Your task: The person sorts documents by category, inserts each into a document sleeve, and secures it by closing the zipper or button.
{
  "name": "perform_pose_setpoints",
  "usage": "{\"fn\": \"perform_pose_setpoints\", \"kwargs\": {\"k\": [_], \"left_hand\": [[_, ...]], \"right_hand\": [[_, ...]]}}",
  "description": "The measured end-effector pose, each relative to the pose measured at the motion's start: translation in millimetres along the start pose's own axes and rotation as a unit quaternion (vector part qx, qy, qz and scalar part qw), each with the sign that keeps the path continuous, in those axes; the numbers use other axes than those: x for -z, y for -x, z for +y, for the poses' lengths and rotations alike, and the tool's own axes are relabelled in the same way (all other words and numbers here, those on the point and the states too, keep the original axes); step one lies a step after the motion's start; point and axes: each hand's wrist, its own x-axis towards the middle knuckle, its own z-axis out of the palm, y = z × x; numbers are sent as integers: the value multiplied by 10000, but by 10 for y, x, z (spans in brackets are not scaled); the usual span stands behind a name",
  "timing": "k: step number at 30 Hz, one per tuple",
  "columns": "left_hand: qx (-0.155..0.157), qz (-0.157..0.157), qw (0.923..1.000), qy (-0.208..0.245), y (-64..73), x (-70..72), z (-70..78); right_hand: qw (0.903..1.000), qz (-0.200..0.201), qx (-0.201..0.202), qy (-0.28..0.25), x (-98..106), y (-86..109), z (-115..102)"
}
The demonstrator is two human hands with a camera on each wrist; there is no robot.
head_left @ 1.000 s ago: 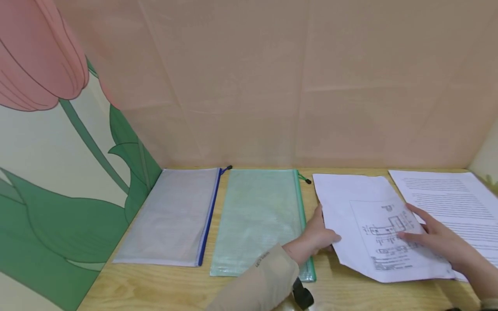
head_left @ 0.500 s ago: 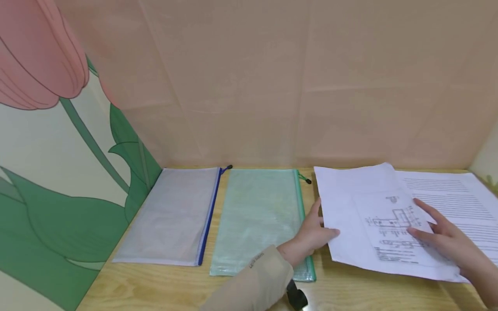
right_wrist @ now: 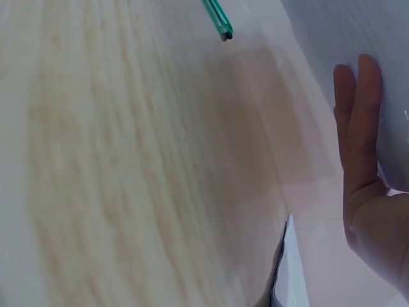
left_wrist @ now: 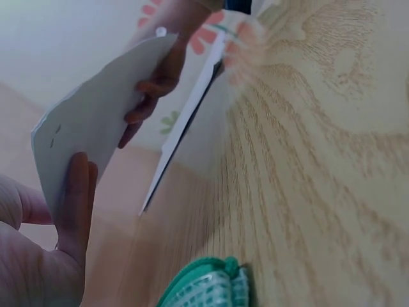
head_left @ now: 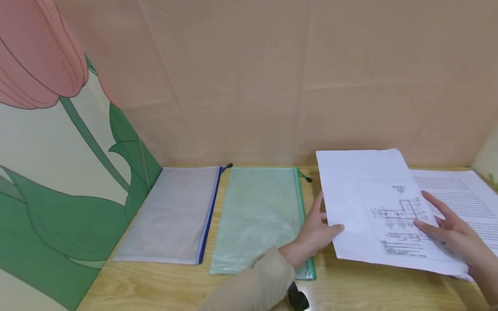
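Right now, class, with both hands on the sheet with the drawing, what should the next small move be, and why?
Probably lift the drawing sheet slightly higher before moving it sideways: the left hand and right hand hold it above the wooden table, but in the head view it overlaps the text page, so extra clearance may avoid dragging that.

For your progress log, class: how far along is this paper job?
Already done: the paper with the drawing is up off the table. In hand: the left hand and right hand pinch its opposite edges. Probably left: handling the paper with text, lying at right, and any filing, since the green pouch and blue-edged pouch lie flat with no paper going in. What they hold is unclear.
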Motion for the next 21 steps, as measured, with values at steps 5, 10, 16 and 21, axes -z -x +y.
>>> {"fn": "perform_pose_setpoints", "kwargs": {"k": [5, 10, 16, 21], "left_hand": [[-226, -186, 9995, 114, 28, 20, 4], [-215, -115, 9997, -47, 46, 30, 22], [-262, 169, 9984, -479, 34, 72, 15], [-476, 449, 9964, -544, 29, 158, 19]], "right_hand": [[9999, 40, -18, -146, -4, -5, -29], [9997, 159, -144, -127, -25, 23, -16], [9997, 179, -82, -116, -51, 35, -13], [9998, 182, -39, -86, -59, 33, -11]]}}
